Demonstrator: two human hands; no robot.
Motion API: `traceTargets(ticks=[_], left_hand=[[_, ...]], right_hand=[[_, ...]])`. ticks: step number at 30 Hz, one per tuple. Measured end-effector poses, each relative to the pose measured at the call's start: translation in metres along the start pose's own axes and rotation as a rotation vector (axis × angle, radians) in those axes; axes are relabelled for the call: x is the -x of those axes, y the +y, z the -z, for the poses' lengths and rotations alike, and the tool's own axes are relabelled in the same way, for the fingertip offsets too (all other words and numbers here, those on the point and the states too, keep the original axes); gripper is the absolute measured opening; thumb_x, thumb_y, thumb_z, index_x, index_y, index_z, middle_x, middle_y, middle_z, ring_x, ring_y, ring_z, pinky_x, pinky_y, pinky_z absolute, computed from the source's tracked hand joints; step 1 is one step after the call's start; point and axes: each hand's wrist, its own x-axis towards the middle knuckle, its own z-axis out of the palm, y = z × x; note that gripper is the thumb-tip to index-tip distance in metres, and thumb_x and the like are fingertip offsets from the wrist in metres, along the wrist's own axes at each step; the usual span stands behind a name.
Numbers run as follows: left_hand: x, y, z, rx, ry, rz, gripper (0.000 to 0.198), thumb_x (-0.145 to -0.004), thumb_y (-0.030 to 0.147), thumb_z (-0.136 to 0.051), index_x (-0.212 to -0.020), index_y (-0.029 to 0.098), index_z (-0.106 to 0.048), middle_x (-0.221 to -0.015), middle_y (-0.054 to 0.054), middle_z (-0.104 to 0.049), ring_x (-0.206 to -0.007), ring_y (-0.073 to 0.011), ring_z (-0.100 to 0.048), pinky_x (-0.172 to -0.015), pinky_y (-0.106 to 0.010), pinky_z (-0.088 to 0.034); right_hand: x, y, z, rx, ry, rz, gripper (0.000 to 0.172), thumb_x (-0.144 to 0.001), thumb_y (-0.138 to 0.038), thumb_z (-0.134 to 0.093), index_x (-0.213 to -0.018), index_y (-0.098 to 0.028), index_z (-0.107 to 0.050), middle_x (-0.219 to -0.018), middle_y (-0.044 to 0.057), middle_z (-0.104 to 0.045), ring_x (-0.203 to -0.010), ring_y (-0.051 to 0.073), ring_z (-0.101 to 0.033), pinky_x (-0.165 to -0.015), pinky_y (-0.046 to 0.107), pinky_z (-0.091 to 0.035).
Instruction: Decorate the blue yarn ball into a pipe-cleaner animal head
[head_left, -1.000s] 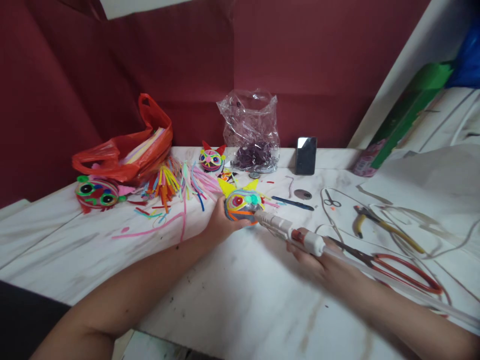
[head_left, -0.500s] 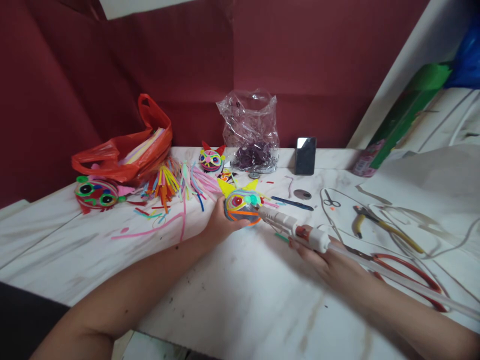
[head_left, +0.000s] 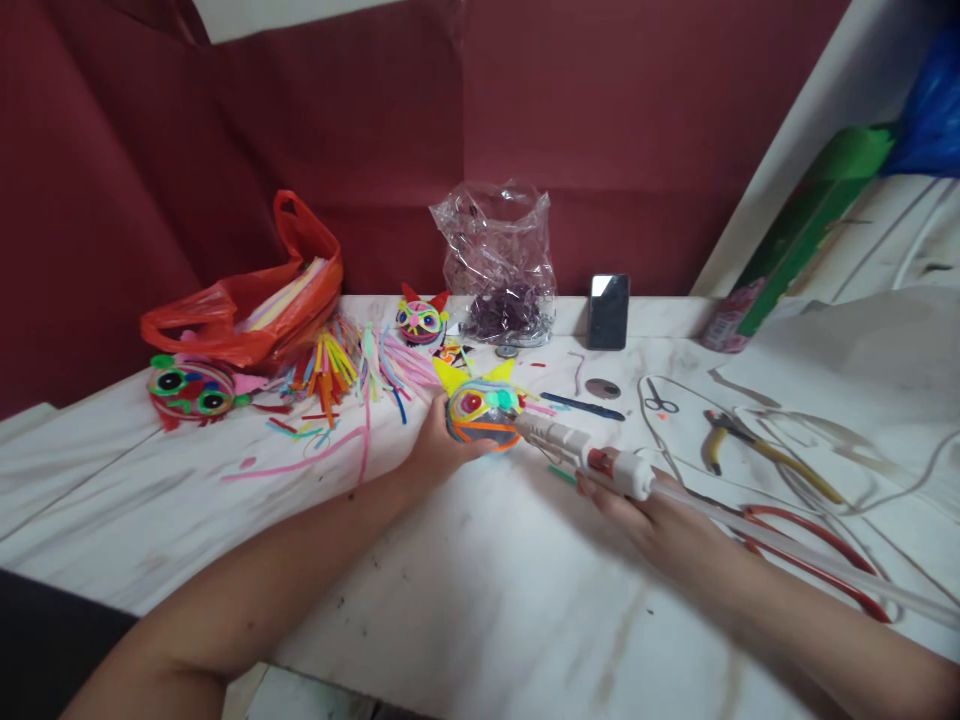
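Observation:
My left hand [head_left: 442,440] is closed around the lower left side of a colourful animal mask [head_left: 480,412], which has yellow pointed ears, red eyes, a turquoise nose and orange strips below. In my right hand [head_left: 626,510] is a white hot glue gun [head_left: 577,450], its nozzle pointing at the right side of the mask's face. A long clear glue stick [head_left: 795,560] runs out of the gun's back end over my right forearm. Whether the nozzle touches the mask I cannot tell. Part of my right hand's grip is hidden behind the gun.
Two other animal masks [head_left: 196,388] [head_left: 421,315] lie behind. Pipe cleaners [head_left: 330,370] spread beside a red plastic bag [head_left: 255,300]. A clear bag [head_left: 502,270] and phone [head_left: 607,312] stand at the back. Right are small scissors [head_left: 661,398], pliers [head_left: 780,460], red-handled scissors [head_left: 825,535] and cable.
Almost nothing differs. The whole view has shifted very slightly, while both hands, the mask and the glue gun keep their places relative to each other.

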Motion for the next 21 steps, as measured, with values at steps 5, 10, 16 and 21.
traceTargets(ticks=[5,10,16,21], left_hand=[[0.0,0.002,0.001,0.004,-0.005,0.039,0.069,-0.047,0.026,-0.085,-0.103,0.02,-0.046,-0.108,-0.007,-0.064,-0.103,-0.0256,-0.062,-0.086,-0.036,-0.052],[-0.001,0.001,0.001,0.024,-0.012,0.068,0.069,-0.047,0.026,-0.085,-0.103,0.02,-0.045,-0.108,-0.007,-0.063,-0.104,-0.0259,-0.062,-0.086,-0.036,-0.052],[-0.004,-0.006,0.004,0.023,-0.008,0.063,0.073,-0.048,0.031,-0.086,-0.108,0.02,-0.045,-0.112,-0.009,-0.062,-0.105,-0.0263,-0.061,-0.086,-0.037,-0.05],[-0.004,-0.008,0.005,-0.008,-0.012,0.053,0.074,-0.049,0.032,-0.086,-0.11,0.019,-0.045,-0.115,-0.01,-0.061,-0.107,-0.0257,-0.059,-0.087,-0.037,-0.049]], right_hand=[[0.001,0.007,0.0,0.081,-0.024,0.018,0.015,-0.082,-0.034,-0.049,-0.082,-0.022,-0.058,-0.073,0.003,-0.062,-0.071,0.022,-0.061,-0.06,0.031,-0.051],[0.0,0.003,0.002,0.071,-0.044,0.022,0.016,-0.083,-0.034,-0.048,-0.081,-0.023,-0.059,-0.069,0.001,-0.061,-0.066,0.019,-0.059,-0.058,0.03,-0.051],[0.001,0.005,0.003,0.101,-0.04,0.037,0.016,-0.084,-0.035,-0.048,-0.078,-0.023,-0.058,-0.069,0.002,-0.06,-0.065,0.019,-0.058,-0.055,0.031,-0.049],[0.0,0.009,0.002,0.127,-0.008,0.062,0.015,-0.082,-0.033,-0.049,-0.08,-0.023,-0.06,-0.067,0.002,-0.061,-0.064,0.021,-0.059,-0.053,0.031,-0.049]])
